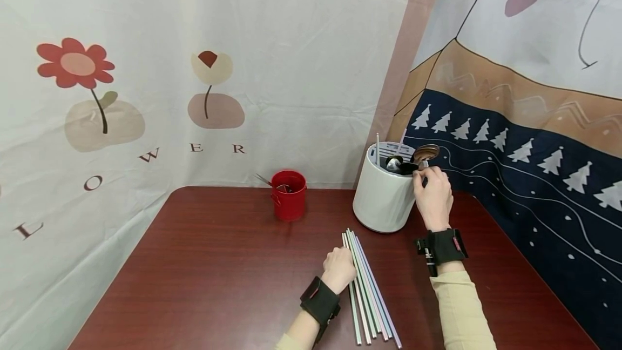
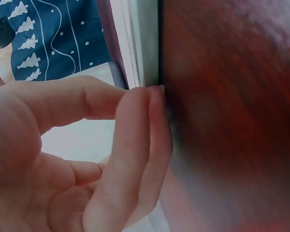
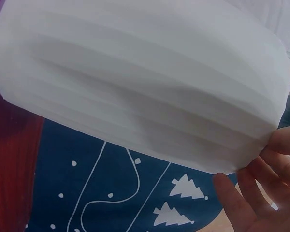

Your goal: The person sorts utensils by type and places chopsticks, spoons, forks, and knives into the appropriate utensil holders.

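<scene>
Several long, thin pale chopsticks (image 1: 366, 290) lie fanned on the table in white, green, pink and blue. My left hand (image 1: 339, 270) is at the left side of this bundle. In the left wrist view, its curled fingertips (image 2: 157, 104) meet the thumb side at the edge of the chopsticks (image 2: 145, 43), pinching there. My right hand (image 1: 434, 196) grips the right rim of a white cylindrical utensil holder (image 1: 386, 201). In the right wrist view, its fingers (image 3: 234, 198) bend around the rim of the holder (image 3: 150, 87). A ladle (image 1: 426, 152) leans out just above this hand.
The holder has a slotted top with spoons (image 1: 393, 163) and two upright chopsticks. Left of it, a red cup (image 1: 289, 199) with metal cutlery stands near the back edge of the brown table (image 1: 218, 263). Printed cloths hang behind and along the right side.
</scene>
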### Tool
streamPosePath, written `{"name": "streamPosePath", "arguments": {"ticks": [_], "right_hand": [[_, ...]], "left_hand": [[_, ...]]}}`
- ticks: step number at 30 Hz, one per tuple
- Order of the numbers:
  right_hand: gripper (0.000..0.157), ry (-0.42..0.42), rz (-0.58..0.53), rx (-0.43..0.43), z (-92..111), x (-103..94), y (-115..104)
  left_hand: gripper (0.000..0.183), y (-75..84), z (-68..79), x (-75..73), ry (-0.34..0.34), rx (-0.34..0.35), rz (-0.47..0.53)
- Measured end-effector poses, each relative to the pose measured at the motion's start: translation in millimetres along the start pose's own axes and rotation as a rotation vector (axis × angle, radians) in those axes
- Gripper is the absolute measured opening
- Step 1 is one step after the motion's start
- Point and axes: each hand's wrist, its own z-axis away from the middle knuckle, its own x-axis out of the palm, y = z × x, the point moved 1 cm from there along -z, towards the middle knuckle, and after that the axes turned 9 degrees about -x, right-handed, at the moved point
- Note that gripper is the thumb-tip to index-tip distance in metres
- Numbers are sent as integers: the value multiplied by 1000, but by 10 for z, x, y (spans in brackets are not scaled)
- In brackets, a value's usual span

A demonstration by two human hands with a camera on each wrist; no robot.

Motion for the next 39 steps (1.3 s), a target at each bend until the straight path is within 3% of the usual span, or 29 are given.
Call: {"name": "streamPosePath", "arguments": {"ticks": [6,11,22,28,34,39], "right_hand": [[27,2,0,-3,2,7,-1],[27,4,-2,-5,-1,1,-12],[27,13,-3,-8,-5,5,-13],[27,11,-5,-8,-4,5,-13],[26,5,-7,-8,3,-11,-24],[25,0,-5,1,5,-18,-29]], "left_hand": [[10,0,-6,22,45,-47,-71],[8,6,-5,9,62,-48,-79],[46,-37,5,-14,113,3,-28],[50,-43,-22,-47,96,8,5],[55,-10,-23,-178,63,-5,75],[52,14,-31,-267,103,-25,129]]}}
